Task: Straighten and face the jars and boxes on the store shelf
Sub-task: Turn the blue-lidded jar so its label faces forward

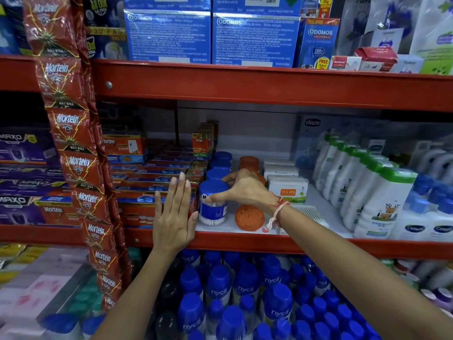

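Observation:
A clear cotton-bud jar with a blue lid [212,203] stands at the front of the middle shelf [245,244]. My right hand [242,187] grips it from the right near the lid. My left hand [175,214] is flat, fingers up and together, pressed against the stack of red and blue Mortein boxes [152,182] just left of the jar. More blue-lidded jars [219,165] line up behind it. An orange-lidded jar [249,217] lies on its side to the right, with others [248,163] upright behind. White Tulips boxes [288,187] sit right of those.
A hanging strip of red Mortein sachets [78,155] drapes down at the left. White baby-lotion bottles [377,192] fill the shelf's right side. Blue Odomos boxes [210,35] stand on the shelf above, and blue-capped Nycil bottles [245,290] crowd the shelf below.

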`<state>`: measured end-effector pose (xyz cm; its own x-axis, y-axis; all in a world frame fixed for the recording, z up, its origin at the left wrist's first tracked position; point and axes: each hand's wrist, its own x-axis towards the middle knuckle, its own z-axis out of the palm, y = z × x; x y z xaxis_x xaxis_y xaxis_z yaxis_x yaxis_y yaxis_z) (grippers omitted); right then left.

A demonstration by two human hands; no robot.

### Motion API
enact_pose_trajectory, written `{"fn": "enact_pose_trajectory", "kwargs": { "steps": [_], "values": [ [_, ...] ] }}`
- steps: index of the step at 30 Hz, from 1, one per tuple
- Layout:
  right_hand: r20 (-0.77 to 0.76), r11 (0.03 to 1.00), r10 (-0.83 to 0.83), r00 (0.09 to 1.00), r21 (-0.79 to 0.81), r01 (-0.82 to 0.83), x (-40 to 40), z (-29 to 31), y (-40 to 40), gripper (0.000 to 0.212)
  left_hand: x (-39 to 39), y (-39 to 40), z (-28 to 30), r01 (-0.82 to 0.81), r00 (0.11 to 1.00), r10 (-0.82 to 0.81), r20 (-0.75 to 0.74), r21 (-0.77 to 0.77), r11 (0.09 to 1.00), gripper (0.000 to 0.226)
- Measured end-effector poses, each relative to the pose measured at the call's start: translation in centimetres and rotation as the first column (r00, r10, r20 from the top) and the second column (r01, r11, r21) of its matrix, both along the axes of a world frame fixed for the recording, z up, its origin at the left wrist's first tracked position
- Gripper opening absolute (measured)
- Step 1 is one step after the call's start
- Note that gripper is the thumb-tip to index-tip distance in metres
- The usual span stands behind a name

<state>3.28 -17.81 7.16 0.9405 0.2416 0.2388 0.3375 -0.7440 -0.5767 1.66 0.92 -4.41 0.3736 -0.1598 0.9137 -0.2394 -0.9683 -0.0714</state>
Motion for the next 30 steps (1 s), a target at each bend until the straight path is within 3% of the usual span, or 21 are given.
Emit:
{"fn": "enact_pose_trajectory", "kwargs": {
  "steps": [10,16,22,25,27,30],
  "values": [
    [-0.051,0.999,-0.04,0.998,-0.039,0.038,0.2,-1.4,0.2,0.09,0.0,0.0,-0.1,-0.011,1.0,0.011,-0.001,-0.002,1.0,0.059],
    [-0.076,0.996,0.089,0.993,-0.013,-0.09,-0.9,-1.5,-0.1,0.064,0.1,0.1,-0.2,-0.013,1.0,0.013,-0.024,-0.001,1.0,0.059],
    [0.052,0.966,0.118,0.992,-0.239,-0.102,-2.1,-0.4,-4.8,0.067,-0.9,-0.6,-0.4,-0.026,0.998,0.025,-0.059,-0.007,1.0,0.063],
    [0.03,0.874,0.183,0.983,-0.463,-0.149,-2.2,0.1,-7.2,0.068,-1.4,-2.0,0.3,-0.025,0.999,0.025,-0.027,0.027,0.999,0.064],
    [-0.003,0.751,0.202,0.979,-0.641,-0.157,-1.0,-1.5,-9.1,0.069,-1.1,-2.2,0.6,-0.026,1.0,0.027,-0.016,0.044,0.999,0.065],
    [0.031,0.595,0.156,0.987,-0.801,-0.069,1.1,-4.7,-10.8,0.049,-0.6,-2.1,0.6,-0.031,0.999,0.033,-0.031,0.052,0.998,0.065]
  ]
}}
